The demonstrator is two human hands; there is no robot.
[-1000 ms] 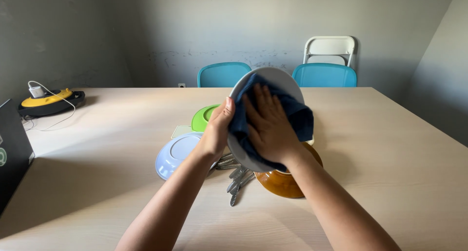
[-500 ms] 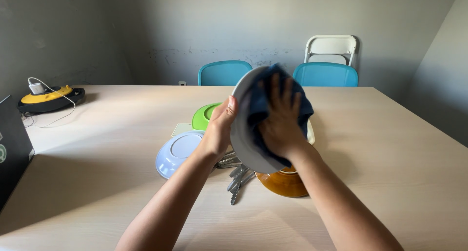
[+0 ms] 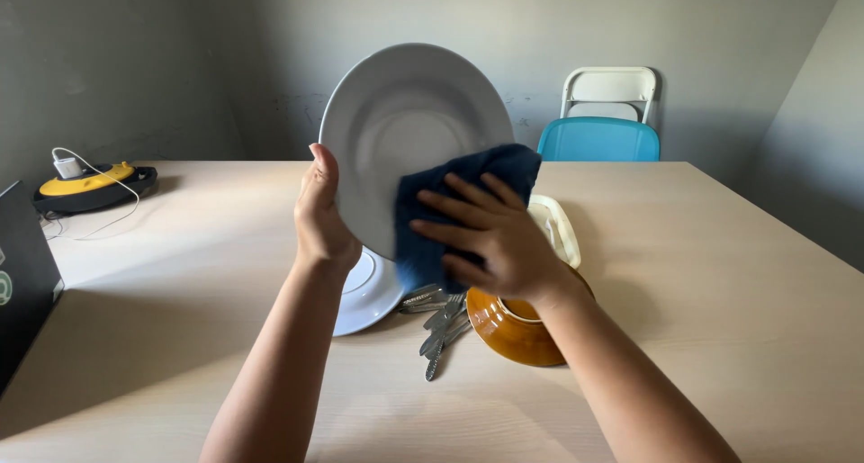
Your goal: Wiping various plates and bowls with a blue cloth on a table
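Head camera, from my far left: a yellow and black disc-shaped device (image 3: 90, 186) with a white charger and cable on it sits on the bench (image 3: 720, 274), well apart from my left hand (image 3: 320, 218). That hand's grip is closed on the left rim of a white plate (image 3: 405, 121), thumb on the face turned toward me, the other fingers hidden behind it. I hold the plate upright, lifted above the bench, its hollow side facing me. Below my left hand a pale plate (image 3: 371, 292) lies flat on the bench. To the right, my right hand (image 3: 490, 238) presses a dark blue cloth (image 3: 450, 193) flat against the lower right part of the white plate, fingers spread over the fabric rather than pinching it. Under that hand lie several pieces of metal cutlery (image 3: 438, 321), and just beside them an amber bowl (image 3: 513, 332). A cream dish (image 3: 556, 229) shows right of my knuckles. Beyond it stand a blue chair (image 3: 598, 139) and a white folding chair (image 3: 612, 89).
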